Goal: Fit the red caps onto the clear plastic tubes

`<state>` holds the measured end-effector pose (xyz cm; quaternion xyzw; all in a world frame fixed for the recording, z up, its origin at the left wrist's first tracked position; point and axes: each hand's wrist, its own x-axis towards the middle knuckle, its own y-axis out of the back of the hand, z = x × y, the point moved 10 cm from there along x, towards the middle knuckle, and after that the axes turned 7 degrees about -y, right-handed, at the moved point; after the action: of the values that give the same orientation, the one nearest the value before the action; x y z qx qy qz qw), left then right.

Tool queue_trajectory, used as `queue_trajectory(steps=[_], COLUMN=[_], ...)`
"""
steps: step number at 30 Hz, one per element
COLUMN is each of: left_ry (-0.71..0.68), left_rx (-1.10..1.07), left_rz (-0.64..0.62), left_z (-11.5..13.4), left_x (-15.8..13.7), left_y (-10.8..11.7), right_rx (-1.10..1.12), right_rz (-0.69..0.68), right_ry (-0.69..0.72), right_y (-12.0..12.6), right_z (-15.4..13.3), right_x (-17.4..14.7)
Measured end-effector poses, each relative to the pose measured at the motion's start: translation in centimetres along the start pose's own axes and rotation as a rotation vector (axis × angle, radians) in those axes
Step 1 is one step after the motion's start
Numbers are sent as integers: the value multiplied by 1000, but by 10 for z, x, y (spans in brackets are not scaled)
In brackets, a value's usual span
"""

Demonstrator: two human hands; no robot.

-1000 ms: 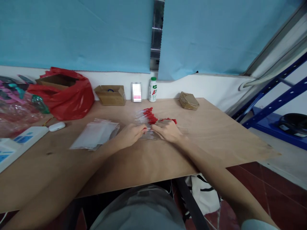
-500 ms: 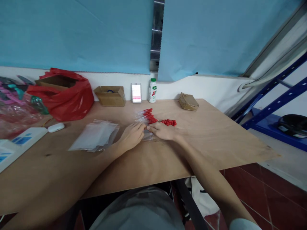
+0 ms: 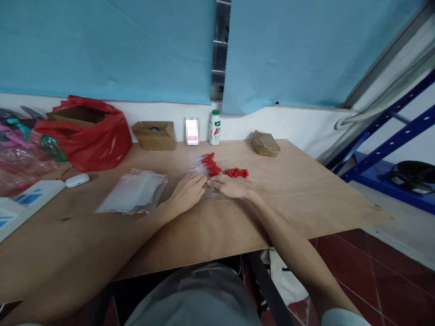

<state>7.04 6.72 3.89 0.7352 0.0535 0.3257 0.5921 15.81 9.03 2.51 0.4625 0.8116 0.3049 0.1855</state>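
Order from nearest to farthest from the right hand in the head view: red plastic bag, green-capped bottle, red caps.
1. Red caps, just beyond the right hand
2. Green-capped bottle, behind, slightly left
3. Red plastic bag, back left

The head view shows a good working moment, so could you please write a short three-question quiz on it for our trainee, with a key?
1. What colour is the cap of the bottle?
A) red
B) green
C) blue

2. True or false: the left hand is nearer the clear bags than the right hand is.

3. Fill in the blank: seen from the wearer's side, the small red pieces lie to the ____ of the red-ended rods.

Key: 1. B; 2. true; 3. right.
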Motion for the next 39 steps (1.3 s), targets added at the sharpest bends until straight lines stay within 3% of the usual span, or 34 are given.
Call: queue_trajectory(steps=[3,9,17,28,35,39], left_ry=[3,24,80,4,-20,-34], left_rx=[-28,-18,71,79,-63,-122], left_rz=[33,87,42,46,97,79], left_z=[-1,-7,-8,6,-6,-10], left_x=[-3,-7,-7,0,-7,-9], left_y=[4,7,5,9,12,15], right_rx=[97,300,69,73,43,45], right_rz=[7,-69,6,-40,-45,-92], right_ry=[-16,-177,1,2,-27,-12], right_y=[4,-1,1,1,17,16], right_z=[3,14,-8,-7,-18,-9], right_x=[-2,-10,-6,-11,-23,-26])
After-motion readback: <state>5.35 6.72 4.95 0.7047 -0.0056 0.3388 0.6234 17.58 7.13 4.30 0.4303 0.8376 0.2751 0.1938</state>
